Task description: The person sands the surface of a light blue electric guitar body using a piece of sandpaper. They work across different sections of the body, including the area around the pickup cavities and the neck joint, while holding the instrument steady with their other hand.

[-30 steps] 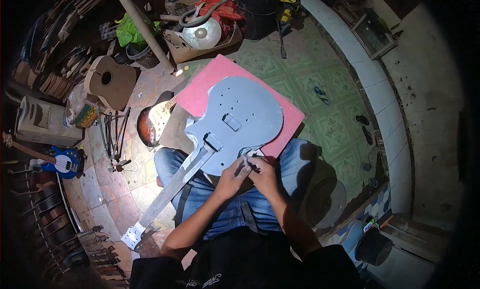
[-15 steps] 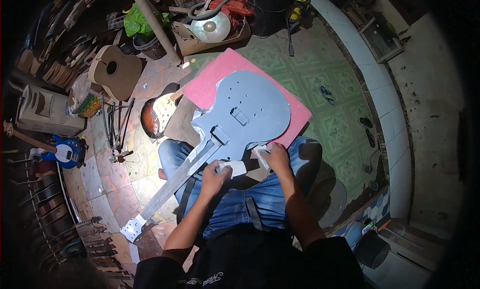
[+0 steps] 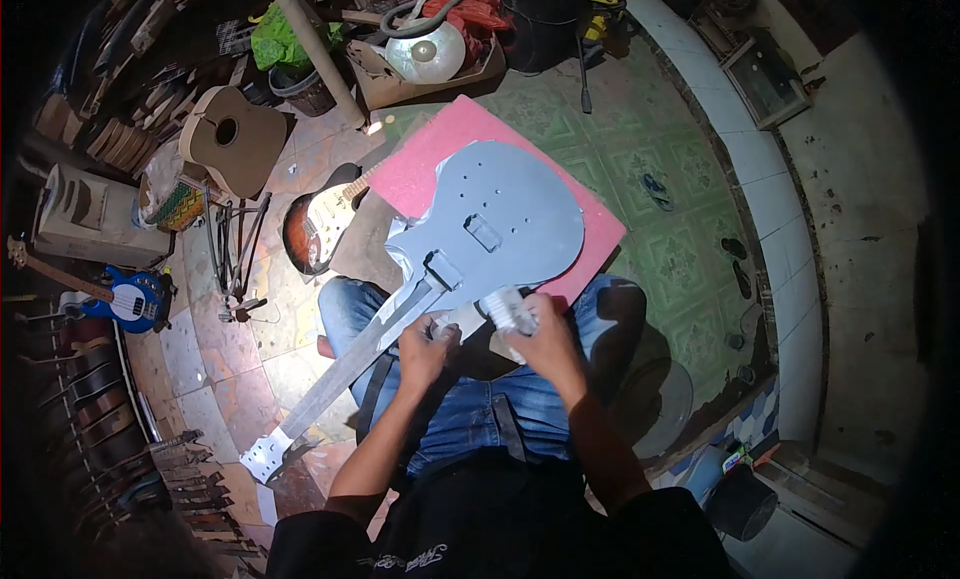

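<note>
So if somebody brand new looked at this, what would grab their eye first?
Probably the big grey guitar in the centre, lying partly over a bright pink board, its neck slanting toward the lower left. Just below its body, the left hand holds a pale piece and the right hand a white one. Beyond that, a vivid blue guitar stands out at far left.

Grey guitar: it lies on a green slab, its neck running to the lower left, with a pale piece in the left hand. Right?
No: the head view shows the slab under the grey guitar is pink, not green. The neck and the pale piece in the left hand are as you say.
</note>
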